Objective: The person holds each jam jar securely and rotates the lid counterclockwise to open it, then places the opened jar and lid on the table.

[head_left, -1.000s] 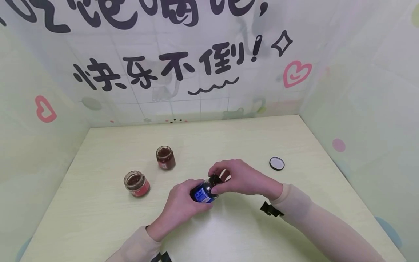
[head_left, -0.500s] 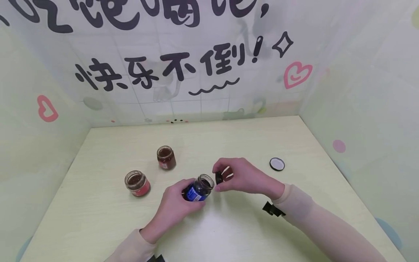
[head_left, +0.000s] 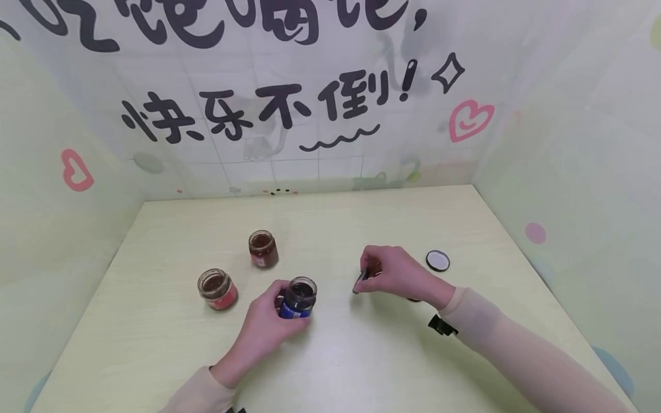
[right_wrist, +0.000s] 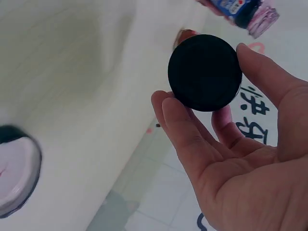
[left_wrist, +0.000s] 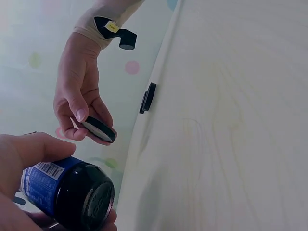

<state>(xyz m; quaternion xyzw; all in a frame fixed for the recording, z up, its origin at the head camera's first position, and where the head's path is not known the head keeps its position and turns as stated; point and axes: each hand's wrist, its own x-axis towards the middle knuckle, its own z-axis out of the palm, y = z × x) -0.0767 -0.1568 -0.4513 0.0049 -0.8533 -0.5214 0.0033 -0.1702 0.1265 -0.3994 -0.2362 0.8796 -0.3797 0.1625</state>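
My left hand [head_left: 265, 318] grips a glass jar [head_left: 299, 298] with a blue label and dark contents, its mouth uncovered. The jar's dark base [left_wrist: 98, 204] shows in the left wrist view, held off the table. To the right, my right hand [head_left: 397, 276] pinches a round black lid [right_wrist: 205, 72] by its edge between thumb and fingers, apart from the jar. In the head view that lid is tilted nearly on edge, and its pale inner side [left_wrist: 98, 131] is visible in the left wrist view.
Two lidless jars with reddish labels, a nearer one [head_left: 218, 289] and a farther one [head_left: 263, 249], stand on the table [head_left: 170, 344] at left. One lid [head_left: 438, 261] lies inner side up at right; another [head_left: 414, 299] is mostly hidden beneath the right wrist. Printed walls enclose the table.
The lid has come off the blue-labelled jar. My right hand has carried it to the right, while my left hand has moved left with the jar, which now stands more upright.
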